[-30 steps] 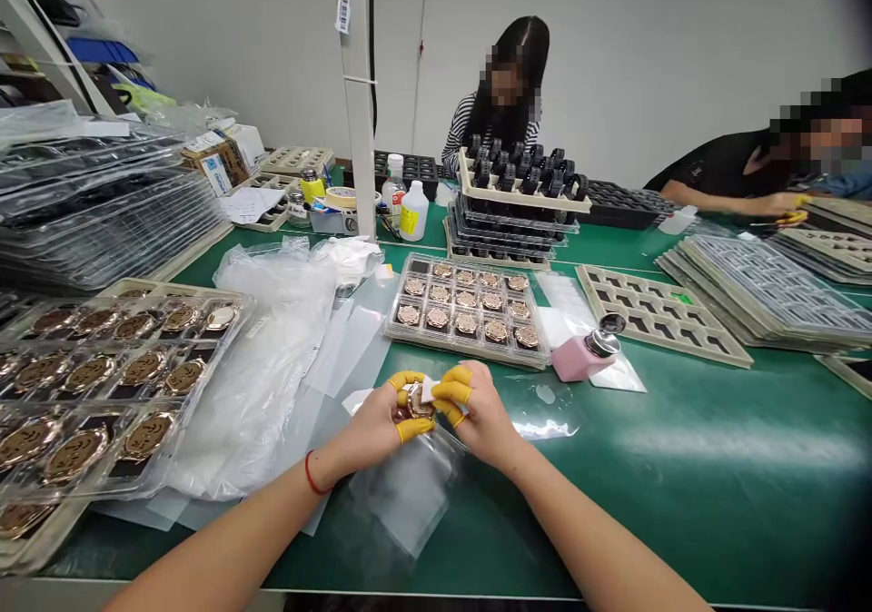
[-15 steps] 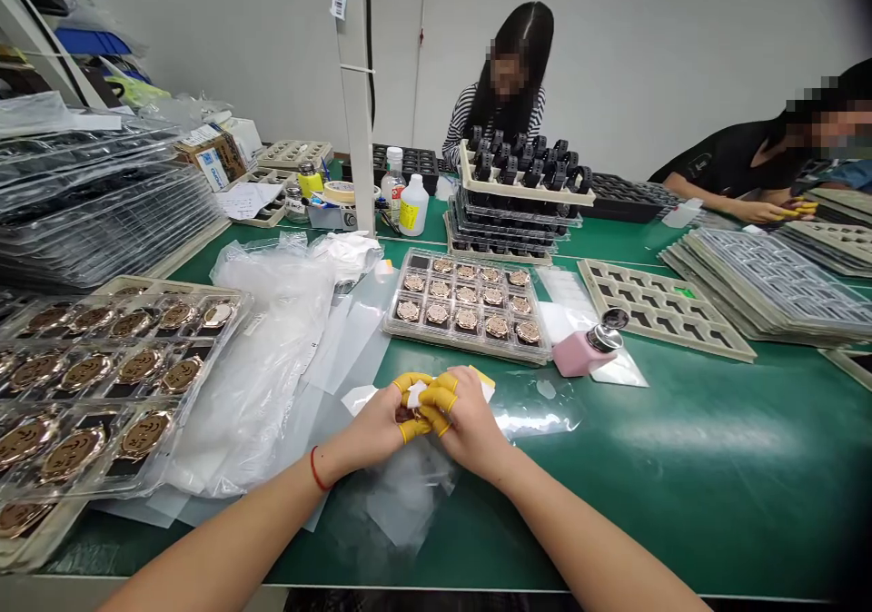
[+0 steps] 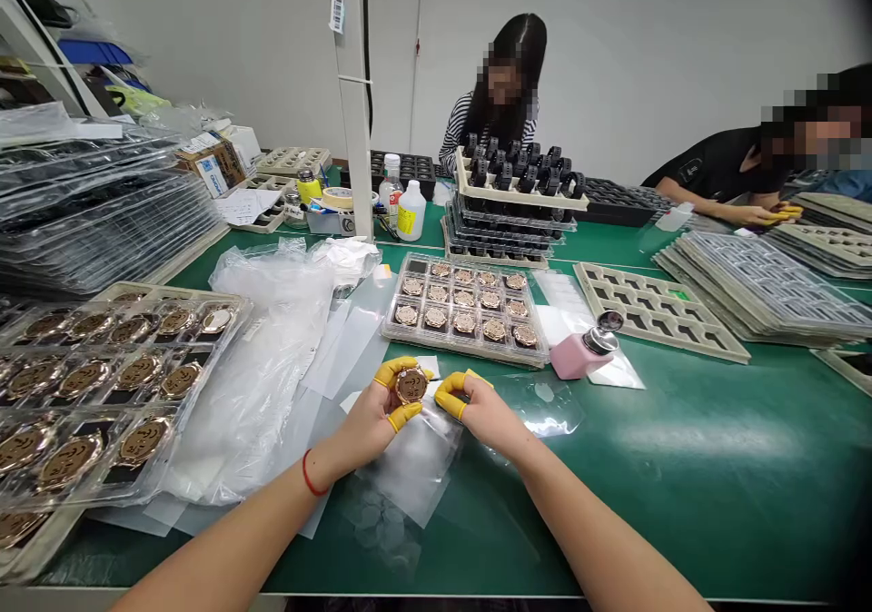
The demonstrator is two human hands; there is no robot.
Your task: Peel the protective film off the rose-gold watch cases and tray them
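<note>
Watchcase, round, rose-gold, metallic and brown-backed [image 3: 411,385], is hanging above the near middle of the green tabletop [image 3: 681,485], the thumb and fingers of the left hand [image 3: 364,419] pinching its rim. The right hand [image 3: 480,407] is hovering just right of it, fingertips sitting close together; whether they are holding anything, I cannot tell. The watchcase is probably handling light, stiff and slick, its rim offering the safest hold.
</note>
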